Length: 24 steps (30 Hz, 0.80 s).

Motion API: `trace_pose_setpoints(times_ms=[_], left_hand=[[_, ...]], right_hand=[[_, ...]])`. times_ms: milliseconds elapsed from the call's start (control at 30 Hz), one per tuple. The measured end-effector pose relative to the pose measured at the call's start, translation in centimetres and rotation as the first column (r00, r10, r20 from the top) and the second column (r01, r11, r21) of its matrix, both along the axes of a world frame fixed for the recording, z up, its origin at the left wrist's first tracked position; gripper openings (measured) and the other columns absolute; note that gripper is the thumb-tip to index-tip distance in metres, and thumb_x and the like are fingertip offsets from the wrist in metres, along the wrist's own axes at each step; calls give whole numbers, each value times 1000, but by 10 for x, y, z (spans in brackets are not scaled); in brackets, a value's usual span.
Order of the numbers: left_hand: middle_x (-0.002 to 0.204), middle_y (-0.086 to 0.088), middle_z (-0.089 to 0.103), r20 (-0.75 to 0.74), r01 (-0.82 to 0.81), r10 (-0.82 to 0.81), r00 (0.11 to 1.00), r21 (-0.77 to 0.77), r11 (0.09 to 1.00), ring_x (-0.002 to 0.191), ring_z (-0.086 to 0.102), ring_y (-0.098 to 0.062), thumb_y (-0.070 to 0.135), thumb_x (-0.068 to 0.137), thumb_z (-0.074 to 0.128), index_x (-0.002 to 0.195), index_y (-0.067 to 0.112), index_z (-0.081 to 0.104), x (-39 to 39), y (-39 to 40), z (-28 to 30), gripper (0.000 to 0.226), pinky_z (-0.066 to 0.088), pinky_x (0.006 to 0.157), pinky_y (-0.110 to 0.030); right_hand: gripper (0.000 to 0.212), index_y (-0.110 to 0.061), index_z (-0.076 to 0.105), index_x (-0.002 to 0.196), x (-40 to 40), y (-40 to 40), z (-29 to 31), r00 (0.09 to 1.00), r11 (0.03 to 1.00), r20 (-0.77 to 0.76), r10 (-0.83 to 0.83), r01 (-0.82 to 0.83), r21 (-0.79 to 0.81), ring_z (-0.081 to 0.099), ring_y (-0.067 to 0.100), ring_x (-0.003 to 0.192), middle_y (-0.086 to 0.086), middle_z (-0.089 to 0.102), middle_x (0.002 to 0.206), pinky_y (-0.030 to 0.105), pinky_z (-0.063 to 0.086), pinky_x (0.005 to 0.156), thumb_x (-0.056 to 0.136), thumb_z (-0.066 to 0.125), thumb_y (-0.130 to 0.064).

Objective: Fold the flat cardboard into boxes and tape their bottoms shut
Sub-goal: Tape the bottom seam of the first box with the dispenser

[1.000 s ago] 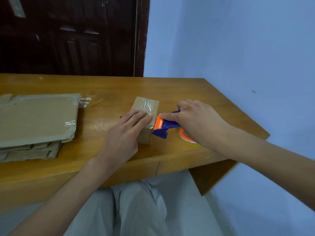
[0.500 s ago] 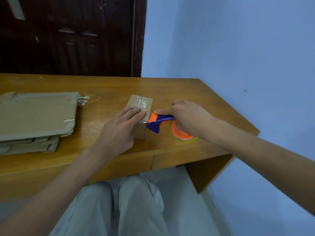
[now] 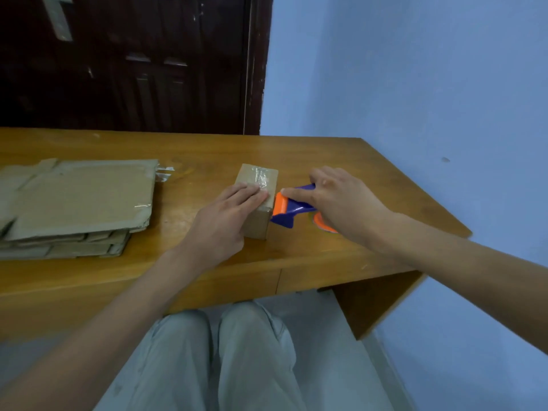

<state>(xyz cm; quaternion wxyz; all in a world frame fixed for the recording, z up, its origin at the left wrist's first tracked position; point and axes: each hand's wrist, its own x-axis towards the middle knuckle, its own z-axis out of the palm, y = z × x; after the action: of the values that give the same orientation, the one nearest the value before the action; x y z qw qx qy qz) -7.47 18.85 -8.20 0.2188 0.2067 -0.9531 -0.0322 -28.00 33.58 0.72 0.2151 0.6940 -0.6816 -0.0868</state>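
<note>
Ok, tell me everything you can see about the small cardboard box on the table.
The small cardboard box is plain brown, folded up and standing on the wooden table. Clear, wrinkled tape runs across its top face. The left hand rests flat on its near top edge, fingers straight. The right hand holds a blue and orange tape dispenser against its right side.

tape roll [image 3: 323, 225] mostly hidden by right hand [image 3: 341, 200] | cardboard stack [image 3: 74, 200] cut off left

Wooden desk [image 3: 207, 152], dark door [image 3: 133, 63], blue wall [image 3: 415, 69]
</note>
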Motion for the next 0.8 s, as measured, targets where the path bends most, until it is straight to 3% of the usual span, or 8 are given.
trace_pose_setpoints(times_ms=[200, 333, 500, 600, 800], left_hand=[[168, 8, 32, 55, -25, 23, 998, 24, 999, 156, 21, -15, 6, 87, 69, 165, 27, 29, 5, 2, 6, 90, 53, 108, -41], [170, 9, 28, 78, -47, 46, 996, 13, 999, 157, 19, -14, 16, 90, 69, 166, 28, 23, 4, 5, 7, 90, 45, 113, -36], [171, 9, 28, 93, -69, 60, 994, 104, 992, 158, 17, -12, 15, 93, 68, 166, 28, 22, 4, 3, 13, 87, 39, 118, -38], [168, 6, 35, 75, -54, 41, 996, 175, 983, 157, 26, -11, 27, 96, 52, 163, 25, 34, 5, 2, 20, 69, 33, 123, -40], [167, 5, 36, 72, -25, 10, 997, 212, 977, 156, 29, -11, 33, 98, 34, 161, 23, 39, 6, -3, 24, 64, 25, 129, -40]], right_hand=[[61, -37, 32, 161, 1, -6, 6, 992, 996, -91, 82, -79, 40, 55, 24, 103, 9, 55, 116, 37, 46, 86, 106, 56, -25], [64, -40, 31, 162, 1, 2, 0, 996, 999, 86, 14, -18, 42, 43, 18, 90, 8, 54, 112, 33, 37, 77, 106, 54, -20], [51, -42, 45, 154, 19, -9, 14, 999, 999, 33, 27, -28, 32, 58, 28, 101, 3, 43, 100, 34, 36, 78, 110, 48, -17], [53, -44, 43, 155, 20, -13, 25, 999, 995, 5, 34, -34, 95, 57, 29, 104, 3, 40, 100, 34, 34, 79, 110, 42, -15], [59, -32, 29, 161, 15, 2, 10, 991, 995, -109, 73, -65, 69, 54, 27, 110, 13, 54, 123, 37, 43, 90, 107, 52, -20]])
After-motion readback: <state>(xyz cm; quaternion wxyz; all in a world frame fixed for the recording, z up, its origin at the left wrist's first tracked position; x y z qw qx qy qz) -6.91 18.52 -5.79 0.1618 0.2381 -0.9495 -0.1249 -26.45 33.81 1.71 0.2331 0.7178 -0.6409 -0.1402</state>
